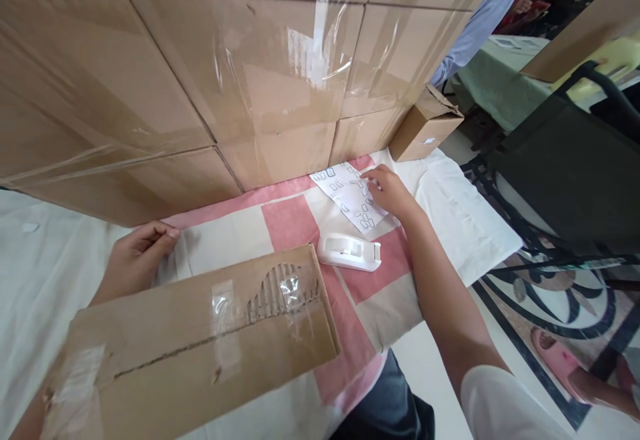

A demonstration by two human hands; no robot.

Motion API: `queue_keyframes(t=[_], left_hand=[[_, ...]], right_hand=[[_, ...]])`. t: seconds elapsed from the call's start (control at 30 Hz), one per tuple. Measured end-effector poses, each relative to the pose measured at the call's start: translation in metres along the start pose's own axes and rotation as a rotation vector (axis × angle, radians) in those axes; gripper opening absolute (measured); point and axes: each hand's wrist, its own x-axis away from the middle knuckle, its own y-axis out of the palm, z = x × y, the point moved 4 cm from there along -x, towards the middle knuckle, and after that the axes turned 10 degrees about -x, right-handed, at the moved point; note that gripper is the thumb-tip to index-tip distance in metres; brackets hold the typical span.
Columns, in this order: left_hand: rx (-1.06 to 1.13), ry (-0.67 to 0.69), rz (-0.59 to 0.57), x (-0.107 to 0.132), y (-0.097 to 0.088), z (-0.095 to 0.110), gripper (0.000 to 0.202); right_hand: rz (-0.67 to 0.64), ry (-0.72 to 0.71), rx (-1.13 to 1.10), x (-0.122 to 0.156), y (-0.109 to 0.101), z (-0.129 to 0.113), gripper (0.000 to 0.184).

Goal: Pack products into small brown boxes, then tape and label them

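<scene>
My right hand (387, 190) is over a white sheet (350, 193) printed with many small outlined shapes. Its fingertips rest on or just above the paper, bent and somewhat apart, with nothing visible between them. My left hand (137, 257) lies on the cloth at the left, fingers curled and thumb against them, with nothing showing in it. In front of me a long cardboard box (200, 340), taped and torn on top, partly covers my left forearm. A white tape dispenser (349, 252) sits between the box and the sheet.
A wall of stacked, taped cartons (280, 80) rises behind the cloth (290, 220). A small carton (425, 123) stands at its right end. A dark folding chair (570, 167) is at the right. Another person's blue sleeve (480, 20) and a pink shoe (560, 363) are visible.
</scene>
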Motion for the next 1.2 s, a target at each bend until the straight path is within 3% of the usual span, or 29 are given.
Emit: queue_keyframes(t=[0.33, 0.57, 0.83, 1.0, 1.2], left_hand=[[-0.031, 0.043, 0.005, -0.001, 0.0, -0.004, 0.024], [-0.073, 0.049, -0.005, -0.004, 0.002, -0.003, 0.027], [-0.112, 0.087, -0.033, -0.003, -0.002, 0.0, 0.021], [-0.149, 0.163, -0.062, -0.004, -0.003, 0.003, 0.016], [-0.109, 0.156, 0.017, -0.007, 0.001, -0.01, 0.022]], right_hand=[[0.009, 0.007, 0.018, -0.006, 0.009, 0.005, 0.029], [-0.001, -0.014, -0.01, -0.005, 0.009, 0.002, 0.014], [0.017, -0.032, -0.018, -0.007, 0.012, 0.002, 0.025], [0.023, -0.003, 0.019, -0.007, 0.013, 0.0, 0.018], [0.052, 0.057, 0.078, -0.005, 0.007, -0.009, 0.017]])
